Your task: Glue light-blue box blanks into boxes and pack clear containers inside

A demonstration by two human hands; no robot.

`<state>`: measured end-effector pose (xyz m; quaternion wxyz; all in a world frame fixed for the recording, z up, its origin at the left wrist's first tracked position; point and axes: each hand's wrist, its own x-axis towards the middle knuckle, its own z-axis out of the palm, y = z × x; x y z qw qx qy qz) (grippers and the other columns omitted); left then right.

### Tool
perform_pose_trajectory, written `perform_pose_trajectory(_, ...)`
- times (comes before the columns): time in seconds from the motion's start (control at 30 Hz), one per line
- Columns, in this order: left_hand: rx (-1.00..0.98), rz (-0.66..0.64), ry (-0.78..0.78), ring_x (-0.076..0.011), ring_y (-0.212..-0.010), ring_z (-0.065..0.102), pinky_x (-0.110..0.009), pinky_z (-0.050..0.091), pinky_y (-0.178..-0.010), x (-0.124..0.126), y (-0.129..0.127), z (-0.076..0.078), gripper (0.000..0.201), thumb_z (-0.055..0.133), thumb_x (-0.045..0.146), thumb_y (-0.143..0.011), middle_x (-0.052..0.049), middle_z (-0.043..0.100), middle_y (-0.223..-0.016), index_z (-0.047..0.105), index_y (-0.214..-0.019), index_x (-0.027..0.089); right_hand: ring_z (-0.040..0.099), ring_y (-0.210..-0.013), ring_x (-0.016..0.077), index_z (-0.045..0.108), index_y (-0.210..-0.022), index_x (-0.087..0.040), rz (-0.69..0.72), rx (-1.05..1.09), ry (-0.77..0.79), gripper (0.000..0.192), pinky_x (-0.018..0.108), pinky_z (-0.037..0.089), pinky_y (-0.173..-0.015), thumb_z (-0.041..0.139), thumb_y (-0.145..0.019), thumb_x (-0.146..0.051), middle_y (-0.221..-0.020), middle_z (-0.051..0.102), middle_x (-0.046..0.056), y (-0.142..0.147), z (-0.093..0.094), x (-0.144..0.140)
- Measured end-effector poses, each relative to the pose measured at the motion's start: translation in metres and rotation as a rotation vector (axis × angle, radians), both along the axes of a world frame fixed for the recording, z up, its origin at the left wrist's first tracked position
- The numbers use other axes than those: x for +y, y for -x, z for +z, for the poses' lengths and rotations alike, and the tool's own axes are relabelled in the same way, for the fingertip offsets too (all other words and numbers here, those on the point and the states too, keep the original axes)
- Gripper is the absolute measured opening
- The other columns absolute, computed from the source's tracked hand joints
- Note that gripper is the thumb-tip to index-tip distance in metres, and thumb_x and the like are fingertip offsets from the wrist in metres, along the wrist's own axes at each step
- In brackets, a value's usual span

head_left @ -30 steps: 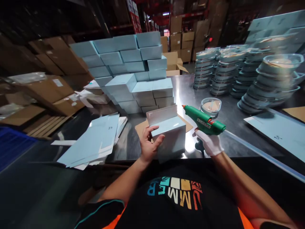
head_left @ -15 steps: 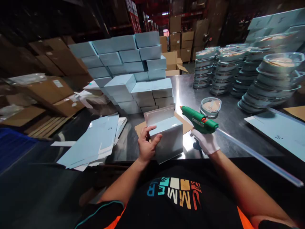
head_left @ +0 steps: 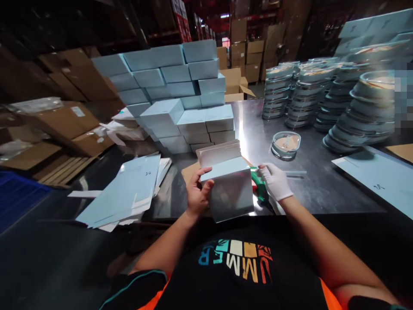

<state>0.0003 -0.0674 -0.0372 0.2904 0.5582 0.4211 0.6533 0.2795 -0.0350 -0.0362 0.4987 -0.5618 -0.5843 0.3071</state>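
Left hand (head_left: 197, 193) bare, fingers (head_left: 206, 186) wrapped round left side of pale blue box (head_left: 229, 189), holding it tilted above near tabletop (head_left: 309, 189) edge, top flap (head_left: 219, 153) standing open. Right hand (head_left: 275, 181) in white glove, fingers closed on green glue gun (head_left: 259, 185), gun mostly hidden behind box's right side, touching or just beside it, cannot tell. Brown cardboard sheet (head_left: 189, 172) lies under box. Flat blue box blanks (head_left: 129, 189) piled left. Stack of finished blue boxes (head_left: 180, 94) behind. Single lidded clear bowl (head_left: 285, 144) near right hand, stacks of lidded bowls (head_left: 322, 92) further right.
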Motion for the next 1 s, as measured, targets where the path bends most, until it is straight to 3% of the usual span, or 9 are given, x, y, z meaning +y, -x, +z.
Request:
perform_pose_trajectory(0.1,-0.002,-0.061,0.005,-0.0254,-0.096,0.073,-0.033,0.057,-0.084,0.002,-0.004,-0.004,0.066,0.085,0.079,-0.080,-0.010,0.078,-0.107,0.082,-0.111,0.020,0.075,-0.117,0.0304,0.070,-0.127,-0.024,0.143,0.180,-0.016,0.058,0.047,0.061,-0.106,0.056,-0.094,-0.069,-0.119,0.080,0.011,0.026,0.013,-0.004)
perform_pose_trajectory(0.23,0.027,-0.102,-0.021,-0.0282,-0.100,0.074,-0.036,0.058,-0.088,0.006,-0.003,-0.008,0.066,0.086,0.080,-0.078,-0.011,0.077,-0.108,0.084,-0.105,0.020,0.072,-0.118,0.0311,0.072,-0.120,-0.021,0.370,0.294,-0.055,0.049,0.045,0.060,-0.107,0.061,-0.084,-0.052,-0.116,0.081,0.010,0.051,0.031,-0.007)
perform_pose_trajectory(0.33,0.071,-0.098,-0.052,-0.0295,-0.103,0.074,-0.038,0.058,-0.091,0.009,0.001,-0.009,0.067,0.083,0.083,-0.078,-0.012,0.076,-0.108,0.083,-0.100,0.020,0.072,-0.114,0.0289,0.070,-0.114,-0.021,0.362,0.285,-0.046,0.040,0.042,0.060,-0.103,0.061,-0.080,-0.039,-0.114,0.080,0.008,0.053,0.038,-0.008)
perform_pose_trajectory(0.43,0.072,-0.074,-0.060,-0.0319,-0.114,0.073,-0.042,0.059,-0.099,0.011,0.001,-0.012,0.069,0.083,0.086,-0.075,-0.014,0.075,-0.118,0.079,-0.097,0.021,0.073,-0.111,0.0286,0.067,-0.118,-0.021,0.368,0.252,-0.048,0.039,0.044,0.061,-0.102,0.069,-0.084,-0.040,-0.118,0.079,0.009,0.043,0.034,-0.009)
perform_pose_trajectory(0.53,-0.078,-0.043,-0.100,-0.0309,-0.117,0.074,-0.045,0.058,-0.105,0.013,-0.001,-0.012,0.071,0.091,0.083,-0.068,-0.012,0.076,-0.118,0.068,-0.099,0.023,0.071,-0.129,0.0337,0.065,-0.124,-0.023,0.460,0.094,-0.164,0.056,0.050,0.059,-0.109,0.088,-0.079,-0.045,-0.142,0.072,0.016,0.029,0.024,-0.013)
perform_pose_trajectory(0.6,-0.131,-0.079,-0.126,-0.0299,-0.112,0.077,-0.049,0.059,-0.107,0.015,0.001,-0.009,0.069,0.094,0.079,-0.067,-0.009,0.077,-0.108,0.064,-0.097,0.025,0.064,-0.145,0.0355,0.066,-0.121,-0.024,0.496,-0.037,-0.294,0.052,0.055,0.054,-0.119,0.093,-0.079,-0.039,-0.157,0.064,0.018,0.022,0.016,-0.019)
perform_pose_trajectory(0.7,0.054,-0.228,-0.154,-0.0338,-0.115,0.076,-0.057,0.057,-0.112,0.018,0.012,-0.002,0.059,0.092,0.077,-0.072,-0.010,0.077,-0.102,0.075,-0.090,0.024,0.059,-0.153,0.0314,0.071,-0.124,-0.027,0.551,-0.129,-0.417,0.027,0.060,0.047,-0.127,0.078,-0.097,-0.030,-0.161,0.062,0.015,0.021,0.010,-0.029)
perform_pose_trajectory(0.83,0.247,-0.429,-0.219,-0.0383,-0.134,0.070,-0.066,0.050,-0.121,0.018,0.025,0.006,0.043,0.082,0.071,-0.089,-0.014,0.083,-0.112,0.088,-0.097,0.029,0.060,-0.152,0.0307,0.076,-0.132,-0.032,0.607,-0.147,-0.442,0.028,0.060,0.047,-0.128,0.069,-0.105,-0.027,-0.160,0.065,0.012,0.026,0.016,-0.036)
perform_pose_trajectory(1.0,0.273,-0.428,-0.192,-0.0384,-0.129,0.074,-0.068,0.053,-0.117,0.016,0.023,0.010,0.045,0.077,0.073,-0.092,-0.013,0.087,-0.109,0.090,-0.094,0.030,0.064,-0.146,0.0306,0.081,-0.126,-0.036,0.597,-0.136,-0.437,0.026,0.062,0.048,-0.128,0.067,-0.107,-0.029,-0.149,0.074,0.007,0.028,0.024,-0.037)
